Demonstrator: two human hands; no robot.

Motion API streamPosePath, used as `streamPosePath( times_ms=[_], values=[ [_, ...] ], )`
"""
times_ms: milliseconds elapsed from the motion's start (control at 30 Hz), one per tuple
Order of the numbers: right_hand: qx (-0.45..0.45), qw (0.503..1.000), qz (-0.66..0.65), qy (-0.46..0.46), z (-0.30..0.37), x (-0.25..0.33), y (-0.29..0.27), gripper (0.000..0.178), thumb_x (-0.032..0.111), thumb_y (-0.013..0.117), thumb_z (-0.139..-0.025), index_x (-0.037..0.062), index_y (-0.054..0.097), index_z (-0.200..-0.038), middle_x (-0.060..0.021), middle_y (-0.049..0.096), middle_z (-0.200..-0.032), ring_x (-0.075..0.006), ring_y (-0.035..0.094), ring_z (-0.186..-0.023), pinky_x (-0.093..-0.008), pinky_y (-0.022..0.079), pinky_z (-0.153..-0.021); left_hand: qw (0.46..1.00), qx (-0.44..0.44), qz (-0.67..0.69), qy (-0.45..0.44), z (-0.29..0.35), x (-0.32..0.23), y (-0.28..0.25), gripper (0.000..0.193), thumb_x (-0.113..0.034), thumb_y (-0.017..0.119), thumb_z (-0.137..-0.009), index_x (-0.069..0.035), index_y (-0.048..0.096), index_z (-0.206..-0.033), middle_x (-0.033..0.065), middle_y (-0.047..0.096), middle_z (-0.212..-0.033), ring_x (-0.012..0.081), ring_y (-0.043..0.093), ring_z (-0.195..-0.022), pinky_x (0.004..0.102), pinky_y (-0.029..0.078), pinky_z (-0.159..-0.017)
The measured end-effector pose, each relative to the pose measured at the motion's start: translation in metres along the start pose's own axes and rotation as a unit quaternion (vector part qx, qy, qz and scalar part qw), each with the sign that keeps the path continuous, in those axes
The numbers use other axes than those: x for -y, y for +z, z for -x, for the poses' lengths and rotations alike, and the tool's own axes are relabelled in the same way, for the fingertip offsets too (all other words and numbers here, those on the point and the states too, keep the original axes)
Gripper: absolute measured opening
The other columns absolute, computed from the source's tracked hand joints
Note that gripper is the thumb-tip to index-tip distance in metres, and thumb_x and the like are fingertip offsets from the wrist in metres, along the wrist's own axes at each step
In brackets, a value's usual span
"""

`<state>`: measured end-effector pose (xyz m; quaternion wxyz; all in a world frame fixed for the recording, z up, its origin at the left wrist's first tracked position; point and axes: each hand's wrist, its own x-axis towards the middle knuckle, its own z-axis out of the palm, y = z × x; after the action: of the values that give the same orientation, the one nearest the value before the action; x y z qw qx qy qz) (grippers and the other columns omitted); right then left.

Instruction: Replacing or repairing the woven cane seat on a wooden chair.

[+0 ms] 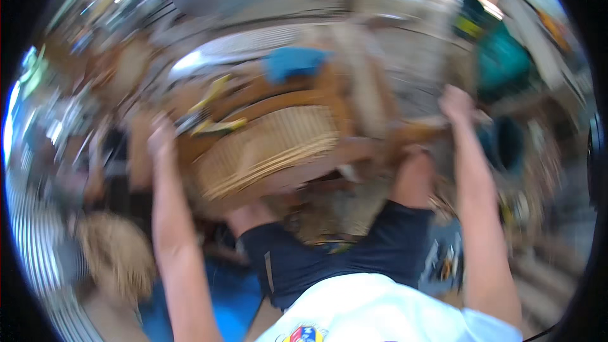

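The whole view is smeared by motion. My left hand is beside the left end of a brown wooden bench, its fingers too blurred to read. On the bench lies a row of thin, light wooden strips, side by side. A yellow-handled hand tool, which looks like pliers or a cutter, rests between these strips and my left hand. My right hand is out to the right, near the end of a wooden piece. Whether it grips that piece is not clear.
A blue cloth lies at the bench's far side, near a long pale board. To the right are a teal container and a dark round bucket. A tan shaggy shape is at lower left, beside a blue surface.
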<state>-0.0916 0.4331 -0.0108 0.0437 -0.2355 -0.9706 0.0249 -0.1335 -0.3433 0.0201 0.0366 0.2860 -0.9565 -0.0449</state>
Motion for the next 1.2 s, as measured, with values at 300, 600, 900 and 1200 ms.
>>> streamPosePath(
  times_ms=[300, 600, 900, 1200],
  values=[
    [-0.012, 0.999, -0.007, 0.036, 0.005, 0.0, 0.018, 0.023, 0.017, 0.058, -0.094, 0.0095, 0.063, -0.116, -0.0163, 0.059, -0.124, -0.0336, 0.065, -0.112, -0.0444, 0.057, -0.091, 0.961, -0.001, 0.248, -0.12, -0.058, 0.056, 0.023, 0.107, -0.081, 0.024, -0.093, 0.014, 0.059, -0.129, 0.0315, 0.057, -0.138, 0.0423, 0.05, -0.134, 0.0452, 0.035, -0.114],
    [-0.043, 0.998, -0.043, 0.03, 0.001, 0.006, 0.023, 0.022, 0.013, 0.059, -0.092, 0.0079, 0.062, -0.113, -0.0161, 0.062, -0.122, -0.0348, 0.068, -0.109, -0.0448, 0.058, -0.09, 0.96, -0.009, 0.252, -0.122, -0.056, 0.061, 0.01, 0.101, -0.078, 0.024, -0.095, 0.009, 0.067, -0.122, 0.0258, 0.064, -0.13, 0.0381, 0.055, -0.13, 0.0445, 0.037, -0.111],
    [-0.024, 0.998, -0.062, 0.018, 0.001, 0.032, 0.037, 0.019, 0.011, 0.058, -0.093, 0.0081, 0.063, -0.111, -0.0156, 0.061, -0.121, -0.0357, 0.067, -0.109, -0.0452, 0.057, -0.091, 0.964, -0.018, 0.23, -0.129, -0.056, 0.092, 0.005, 0.101, -0.079, 0.026, -0.095, 0.009, 0.067, -0.123, 0.0261, 0.064, -0.131, 0.038, 0.055, -0.13, 0.0432, 0.037, -0.111],
    [0.006, 1.0, -0.028, -0.005, 0.002, 0.027, 0.034, 0.02, 0.021, 0.057, -0.088, 0.0102, 0.07, -0.098, -0.017, 0.073, -0.105, -0.0348, 0.071, -0.1, -0.045, 0.058, -0.085, 0.966, -0.028, 0.221, -0.134, -0.057, 0.091, 0.003, 0.107, -0.08, 0.023, -0.094, 0.016, 0.058, -0.129, 0.0323, 0.057, -0.137, 0.0423, 0.049, -0.135, 0.0454, 0.034, -0.115]
  ],
)
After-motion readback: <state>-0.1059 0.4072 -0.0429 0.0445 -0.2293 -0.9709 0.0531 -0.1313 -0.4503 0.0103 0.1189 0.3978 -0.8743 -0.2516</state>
